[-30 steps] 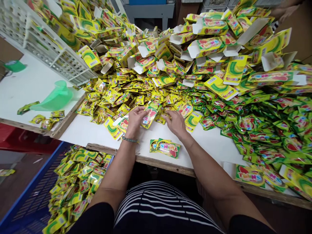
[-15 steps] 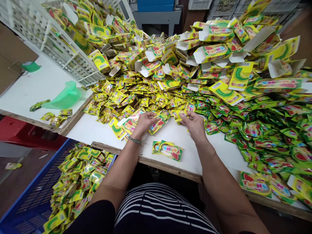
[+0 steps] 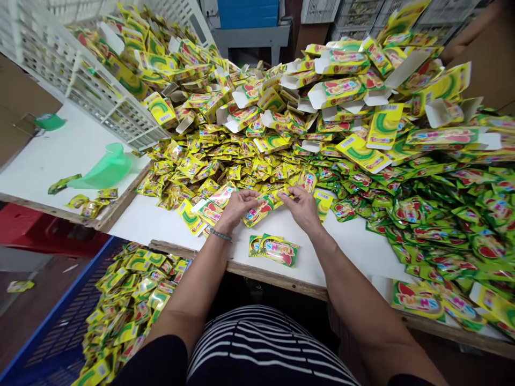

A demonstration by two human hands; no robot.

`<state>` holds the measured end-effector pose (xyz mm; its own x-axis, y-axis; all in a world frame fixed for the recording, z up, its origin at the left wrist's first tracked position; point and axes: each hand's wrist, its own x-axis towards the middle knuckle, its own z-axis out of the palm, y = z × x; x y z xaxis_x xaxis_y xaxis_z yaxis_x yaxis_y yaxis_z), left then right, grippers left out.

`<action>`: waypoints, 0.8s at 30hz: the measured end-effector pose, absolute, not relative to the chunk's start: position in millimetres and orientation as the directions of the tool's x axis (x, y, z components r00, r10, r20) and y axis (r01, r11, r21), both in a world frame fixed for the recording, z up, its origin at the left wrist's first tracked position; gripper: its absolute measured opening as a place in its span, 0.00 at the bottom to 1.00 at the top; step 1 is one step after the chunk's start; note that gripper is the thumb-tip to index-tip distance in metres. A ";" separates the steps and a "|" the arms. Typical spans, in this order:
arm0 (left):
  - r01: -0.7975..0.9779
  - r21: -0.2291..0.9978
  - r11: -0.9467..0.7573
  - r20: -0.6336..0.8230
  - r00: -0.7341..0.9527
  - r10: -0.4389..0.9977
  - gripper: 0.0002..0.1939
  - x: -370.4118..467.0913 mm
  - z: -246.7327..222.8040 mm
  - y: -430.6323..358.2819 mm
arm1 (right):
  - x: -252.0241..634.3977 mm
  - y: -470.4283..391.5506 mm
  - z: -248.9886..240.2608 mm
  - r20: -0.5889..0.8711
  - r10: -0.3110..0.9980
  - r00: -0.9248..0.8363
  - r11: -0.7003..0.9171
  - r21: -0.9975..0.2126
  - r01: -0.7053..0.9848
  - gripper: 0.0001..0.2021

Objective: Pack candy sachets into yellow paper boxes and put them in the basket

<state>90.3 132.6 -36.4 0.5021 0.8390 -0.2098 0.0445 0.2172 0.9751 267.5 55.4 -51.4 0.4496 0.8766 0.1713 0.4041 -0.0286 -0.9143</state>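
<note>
My left hand point(image 3: 240, 207) pinches the left end of a yellow-green candy box point(image 3: 259, 210) held above the white table. At the box's right end, my right hand point(image 3: 301, 208) is closed on a small yellow packet point(image 3: 282, 194). Just below the hands, two flat boxes point(image 3: 279, 251) overlap on the table. More boxes point(image 3: 209, 210) lie left of my left hand, and a yellow box point(image 3: 323, 203) lies behind my right hand. Yellow packets point(image 3: 193, 161) are heaped behind, green packets point(image 3: 418, 212) to the right.
Open boxes point(image 3: 338, 91) are piled high at the back. A white crate point(image 3: 116, 91) tilts at the back left, near a green scoop point(image 3: 107, 169). Below the table edge is a blue crate point(image 3: 52, 321) of filled boxes. A person's arm point(image 3: 469, 37) shows at the far right back.
My right hand has moved left with the yellow packet, up to the box in my left hand. The view has shifted slightly.
</note>
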 end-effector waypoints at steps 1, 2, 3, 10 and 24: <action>0.038 0.976 0.216 -0.205 0.497 0.843 0.20 90.3 -36.1 132.3 | 266.0 55.4 -50.2 0.172 0.886 0.430 -0.033 -0.902 0.430 0.20; 0.030 0.976 0.216 -0.202 0.493 0.846 0.21 90.4 -35.9 131.8 | 264.8 55.1 -49.0 0.160 0.896 0.415 -0.043 -0.897 0.439 0.20; 0.024 0.976 0.218 -0.202 0.493 0.846 0.21 90.5 -35.7 131.2 | 263.9 54.7 -48.2 0.141 0.903 0.405 -0.056 -0.897 0.438 0.20; -0.013 0.960 0.280 -0.234 0.510 0.827 0.25 94.8 -34.6 126.5 | 266.6 56.3 -50.8 0.119 0.912 0.392 -0.056 -0.912 0.406 0.22; -0.091 0.941 0.326 -0.215 0.584 0.783 0.23 81.9 -43.1 126.1 | 253.6 62.4 -65.9 0.276 0.920 0.278 0.140 -0.895 0.424 0.15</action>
